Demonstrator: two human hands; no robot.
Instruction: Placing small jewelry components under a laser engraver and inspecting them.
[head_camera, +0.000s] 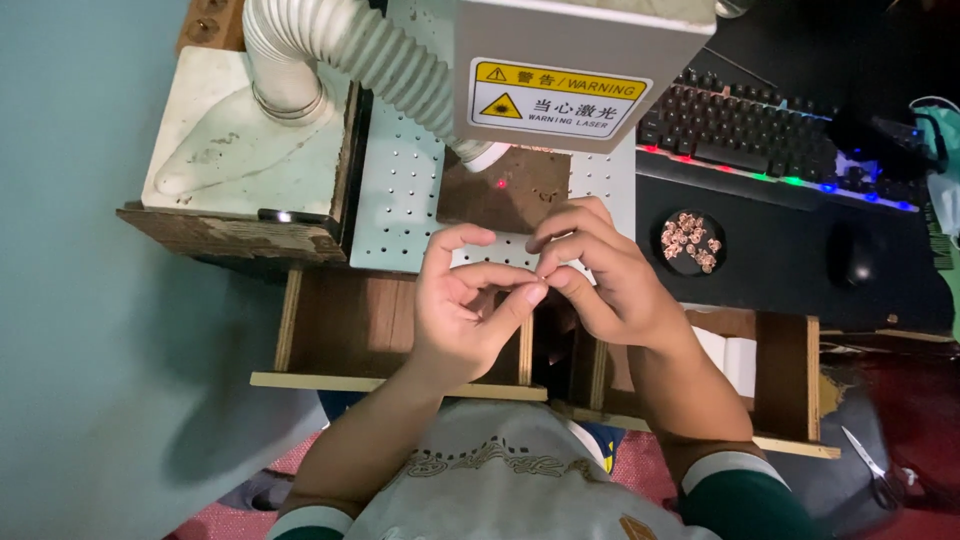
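Left hand (470, 305) and right hand (600, 270) meet fingertip to fingertip over the near edge of the perforated white plate (400, 190). Both are pinched shut, thumb against forefinger, on something too small to make out; its kind cannot be told. Just beyond the fingers lies a brown wooden block (505, 190) with a red laser dot on it, under the grey laser head (580, 60). A ribbed white hose (350, 45) runs to the left of the head. To the right, near the right hand, a round black dish of small copper-coloured pieces (690, 240) sits before a backlit keyboard (760, 135). Scissors (870, 465) lie well apart, lower right.
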